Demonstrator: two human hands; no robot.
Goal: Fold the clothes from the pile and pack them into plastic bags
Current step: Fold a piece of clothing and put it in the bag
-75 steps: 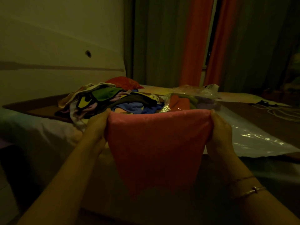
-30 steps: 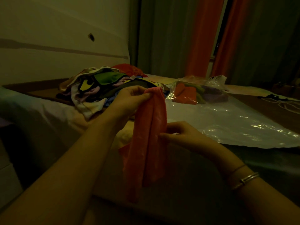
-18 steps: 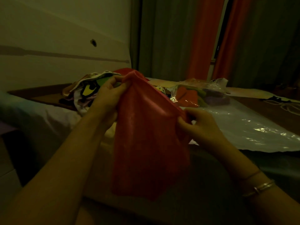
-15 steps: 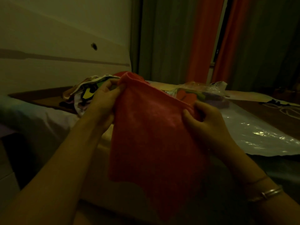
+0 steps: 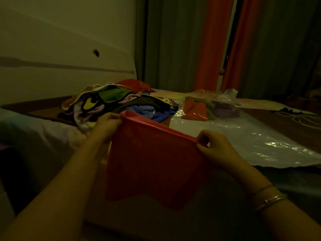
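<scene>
The fingers of the left hand and right hand pinch the top corners of the red cloth — so it hangs flat for folding; the pile lies at 11 o'clock, the filled plastic bag at 1 o'clock.

Pink cloth hangs folded, top edge stretched between both hands, before the heaped clothes pile and filled bag

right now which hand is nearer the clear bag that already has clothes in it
Right. The right hand pinches the pink cloth just in front of the filled bag; the left hand grips the other corner, over by the clothes pile.
</scene>
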